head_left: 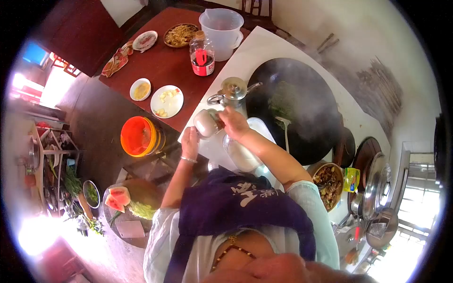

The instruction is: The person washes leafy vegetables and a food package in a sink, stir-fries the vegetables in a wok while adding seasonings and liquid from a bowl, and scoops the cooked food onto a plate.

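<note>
Both of my hands are around a small, shiny white jar (205,123) at the white counter's edge. My left hand (190,142), with a bracelet at the wrist, has its fingers against the jar's lower left side. My right hand (234,123) is closed at the jar's right end; whether it grips the rim or a lid I cannot make out. Just beyond stands a metal teapot (233,90) with a spout. To the right, a large black wok (311,127) steams, with green leaves (284,101) and a spatula (284,123) in it.
A white basin (245,155) sits below my right forearm. On the red table (141,70) are a sauce bottle (203,61), a plastic jug (221,28) and a plate of garlic (167,101). An orange bucket (139,137) stands left; a bowl of cooked food (327,184) stands right.
</note>
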The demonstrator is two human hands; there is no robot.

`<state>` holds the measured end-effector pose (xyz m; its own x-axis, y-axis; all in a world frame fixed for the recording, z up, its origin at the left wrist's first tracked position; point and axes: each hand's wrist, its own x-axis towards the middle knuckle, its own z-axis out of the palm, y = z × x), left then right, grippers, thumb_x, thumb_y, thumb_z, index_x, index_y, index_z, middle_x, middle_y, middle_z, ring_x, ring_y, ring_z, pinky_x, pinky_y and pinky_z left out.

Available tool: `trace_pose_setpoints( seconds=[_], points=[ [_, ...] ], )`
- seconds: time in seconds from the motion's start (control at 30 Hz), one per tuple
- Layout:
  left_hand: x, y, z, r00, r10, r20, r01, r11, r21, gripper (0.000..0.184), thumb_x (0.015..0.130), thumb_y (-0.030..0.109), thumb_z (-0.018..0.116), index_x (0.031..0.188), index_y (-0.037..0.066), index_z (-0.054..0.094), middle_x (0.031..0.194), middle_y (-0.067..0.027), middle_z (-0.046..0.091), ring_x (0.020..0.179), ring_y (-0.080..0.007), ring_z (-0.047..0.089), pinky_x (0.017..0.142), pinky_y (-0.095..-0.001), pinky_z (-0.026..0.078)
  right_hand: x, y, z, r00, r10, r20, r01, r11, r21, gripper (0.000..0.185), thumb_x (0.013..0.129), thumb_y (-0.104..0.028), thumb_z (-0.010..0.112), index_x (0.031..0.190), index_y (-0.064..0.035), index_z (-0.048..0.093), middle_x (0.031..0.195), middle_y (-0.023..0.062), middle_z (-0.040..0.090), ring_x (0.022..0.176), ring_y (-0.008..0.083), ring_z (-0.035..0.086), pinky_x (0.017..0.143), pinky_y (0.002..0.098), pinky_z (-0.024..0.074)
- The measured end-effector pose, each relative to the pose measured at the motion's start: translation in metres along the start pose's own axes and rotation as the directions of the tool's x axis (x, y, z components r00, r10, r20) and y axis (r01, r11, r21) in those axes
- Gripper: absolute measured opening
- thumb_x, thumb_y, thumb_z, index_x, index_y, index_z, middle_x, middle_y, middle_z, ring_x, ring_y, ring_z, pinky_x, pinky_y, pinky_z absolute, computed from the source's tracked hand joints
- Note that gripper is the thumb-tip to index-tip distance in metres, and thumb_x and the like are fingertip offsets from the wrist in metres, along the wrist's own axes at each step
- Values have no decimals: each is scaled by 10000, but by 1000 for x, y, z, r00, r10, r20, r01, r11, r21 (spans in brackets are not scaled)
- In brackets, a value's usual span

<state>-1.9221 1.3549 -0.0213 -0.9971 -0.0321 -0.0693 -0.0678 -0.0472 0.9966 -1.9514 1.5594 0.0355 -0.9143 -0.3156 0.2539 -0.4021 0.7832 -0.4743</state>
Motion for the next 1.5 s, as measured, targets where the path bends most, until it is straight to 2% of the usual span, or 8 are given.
trace_pose_setpoints(
  seconds=[0.4,0.53,0.7,0.87,0.97,1.17,1.37,1.5],
  points=[
    [-1,74,15,965,-1,264,23,997,-78,312,951,260,406,731,51,473,627,11,385,568,-85,364,525,-245,325,-28,-41,-108,996,-53,-70,61,991,118,100,715,-69,595,797,-53,540,817,145,562,761,336,578,659,425,472],
    [3,89,29,893,-80,442,245,912,-329,230,924,175,461,1010,-8,571,865,-52,591,756,-129,553,668,-264,448,-49,-51,-159,995,80,-66,-66,979,193,78,804,-110,585,842,-52,549,789,148,580,743,333,584,657,413,473],
    [-6,114,54,857,167,488,-341,893,293,261,756,-46,567,1017,-28,571,962,-134,615,909,-203,595,780,-300,475,-82,-59,-199,963,35,-266,18,981,195,64,829,-109,585,835,-49,561,773,136,573,722,316,571,643,393,466],
    [-16,125,96,832,86,548,-63,996,-60,238,931,223,420,742,92,480,630,52,368,558,-49,315,509,-213,263,-105,-56,-208,939,-22,-342,56,995,89,54,795,-82,608,836,-53,588,746,122,561,696,302,562,618,370,454],
    [-26,147,111,809,44,586,-64,998,13,228,930,212,435,755,81,498,642,44,399,575,-51,341,520,-210,279,-116,-50,-204,944,6,-330,2,1000,24,52,776,-79,610,808,-42,596,731,124,569,692,322,564,613,377,459],
    [-39,162,132,789,-74,610,40,997,70,243,926,213,466,747,55,512,653,25,436,592,-62,386,532,-223,315,-136,-36,-198,913,303,-272,-228,934,276,133,770,-150,615,774,-19,637,753,169,628,686,317,621,631,365,498],
    [-38,153,141,778,68,625,-185,975,125,246,919,211,475,740,46,504,622,20,427,563,-68,386,513,-230,320,-150,-14,-199,819,536,-202,-361,757,545,187,763,-164,646,820,14,657,757,157,662,681,203,642,652,295,494],
    [-44,163,142,799,-101,593,68,995,79,247,918,209,471,731,50,503,628,22,432,569,-68,398,513,-232,326,-159,-4,-214,759,643,-107,-348,539,767,148,744,-130,676,796,8,667,708,66,655,594,116,572,561,245,456]
  ],
)
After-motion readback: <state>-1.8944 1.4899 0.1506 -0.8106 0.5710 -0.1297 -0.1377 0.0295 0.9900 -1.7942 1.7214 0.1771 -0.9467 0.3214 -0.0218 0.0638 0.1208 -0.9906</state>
